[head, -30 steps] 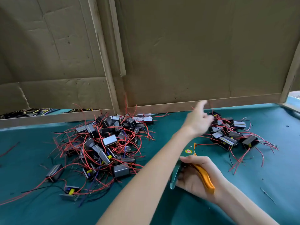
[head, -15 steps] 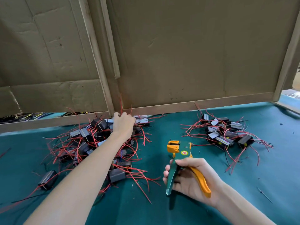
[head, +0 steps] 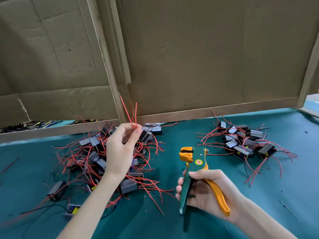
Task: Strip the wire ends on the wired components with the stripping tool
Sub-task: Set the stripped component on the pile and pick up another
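Observation:
My left hand point(head: 120, 149) is raised over the big left pile of wired components point(head: 89, 157) and pinches two red wires point(head: 132, 114) that stick up from its fingertips. The grey component point(head: 145, 135) they belong to hangs just right of the fingers. My right hand point(head: 205, 192) grips the stripping tool point(head: 195, 171) by its green and orange handles, its orange jaws pointing up and away, with nothing in them. A smaller pile of components point(head: 245, 142) lies at the right.
Everything lies on a teal cloth table point(head: 189, 225). Cardboard panels point(head: 207, 57) in wooden frames stand along the back edge. Loose components point(head: 57, 189) and stray wire bits lie around the left pile.
My left hand went from the right pile across to the left pile, then lifted a component by its red wires. My right hand kept the tool, with the jaws now more upright.

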`<state>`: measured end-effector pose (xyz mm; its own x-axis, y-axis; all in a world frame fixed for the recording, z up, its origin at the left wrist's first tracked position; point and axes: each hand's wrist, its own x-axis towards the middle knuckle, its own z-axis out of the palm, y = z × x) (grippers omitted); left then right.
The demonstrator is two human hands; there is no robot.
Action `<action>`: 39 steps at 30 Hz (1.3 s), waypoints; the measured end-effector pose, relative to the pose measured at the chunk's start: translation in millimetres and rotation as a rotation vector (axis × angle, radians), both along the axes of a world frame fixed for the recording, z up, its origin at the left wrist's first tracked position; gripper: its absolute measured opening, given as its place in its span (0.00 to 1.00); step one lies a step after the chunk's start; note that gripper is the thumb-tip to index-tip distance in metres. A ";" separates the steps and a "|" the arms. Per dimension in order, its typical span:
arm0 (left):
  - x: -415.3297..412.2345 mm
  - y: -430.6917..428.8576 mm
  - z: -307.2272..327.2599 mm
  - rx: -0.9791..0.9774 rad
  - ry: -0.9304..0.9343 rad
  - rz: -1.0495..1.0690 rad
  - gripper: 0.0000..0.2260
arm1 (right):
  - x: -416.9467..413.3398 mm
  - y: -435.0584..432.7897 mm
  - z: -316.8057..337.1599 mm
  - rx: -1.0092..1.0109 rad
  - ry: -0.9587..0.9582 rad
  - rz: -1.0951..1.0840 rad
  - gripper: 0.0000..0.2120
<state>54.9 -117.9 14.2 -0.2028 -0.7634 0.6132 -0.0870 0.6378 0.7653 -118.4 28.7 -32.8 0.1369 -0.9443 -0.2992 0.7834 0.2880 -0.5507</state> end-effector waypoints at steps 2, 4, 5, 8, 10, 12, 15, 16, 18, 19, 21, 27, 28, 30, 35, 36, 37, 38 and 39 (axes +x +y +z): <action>10.3 14.8 -17.4 0.091 -0.016 -0.076 0.02 | 0.3 0.0 0.6 -0.001 0.022 -0.008 0.07; 17.5 22.4 -30.2 0.173 -0.054 -0.152 0.02 | -0.5 0.6 0.8 -0.003 0.048 -0.022 0.08; 19.7 24.5 -34.7 0.204 -0.062 -0.185 0.02 | -1.2 1.0 0.8 -0.003 0.057 -0.032 0.09; 22.3 27.8 -41.8 0.264 -0.071 -0.262 0.01 | -2.9 1.3 1.4 -0.009 0.062 -0.046 0.10; 24.6 29.6 -42.1 0.275 -0.107 -0.342 0.04 | -3.6 0.9 1.3 -0.011 0.072 -0.052 0.12; 28.3 30.1 -40.1 0.291 -0.184 -0.415 0.07 | -4.1 0.3 1.3 -0.012 0.082 -0.057 0.12; 32.4 29.2 -40.0 0.309 -0.302 -0.449 0.12 | -5.4 -0.3 1.0 -0.011 0.090 -0.065 0.11; 32.1 29.3 -40.7 0.313 -0.324 -0.433 0.12 | -6.0 -0.3 0.7 -0.013 0.091 -0.065 0.11; 29.8 31.1 -42.4 0.324 -0.344 -0.380 0.08 | -6.6 -0.4 0.2 -0.016 0.097 -0.061 0.11; 28.5 32.0 -43.3 0.316 -0.363 -0.344 0.06 | -6.7 -0.3 0.0 -0.016 0.100 -0.060 0.12; 26.0 33.4 -45.8 0.248 -0.436 -0.260 0.04 | -6.9 -0.6 -0.1 -0.014 0.100 -0.064 0.12; 17.3 38.1 -51.1 0.185 -0.529 -0.052 0.19 | -6.5 -0.2 0.0 -0.015 0.096 -0.065 0.09; 16.4 38.2 -50.9 0.215 -0.530 -0.053 0.19 | -6.1 -0.3 0.0 -0.016 0.094 -0.062 0.08; 15.8 37.7 -51.1 0.236 -0.555 -0.064 0.23 | -5.2 -0.4 0.2 -0.016 0.101 -0.052 0.08; 14.4 37.4 -48.6 0.412 -0.355 -0.184 0.23 | -5.9 1.0 0.3 -0.019 0.125 -0.041 0.07; 14.9 36.7 -47.1 0.448 -0.284 -0.196 0.19 | -6.6 1.2 0.7 -0.024 0.128 -0.034 0.07; 15.8 35.9 -45.5 0.480 -0.218 -0.207 0.16 | -7.7 1.6 1.1 -0.028 0.133 -0.026 0.08; 17.1 35.3 -44.3 0.508 -0.166 -0.221 0.13 | -8.8 1.5 1.5 -0.028 0.147 -0.018 0.09; 18.1 34.9 -43.6 0.527 -0.134 -0.236 0.12 | -9.6 1.5 1.9 -0.024 0.168 -0.011 0.11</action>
<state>73.0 -83.1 -29.4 -0.4534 -0.8831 0.1207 -0.1071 0.1884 0.9762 -128.0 30.2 -30.8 0.0766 -0.9525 -0.2946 0.6828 0.2654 -0.6806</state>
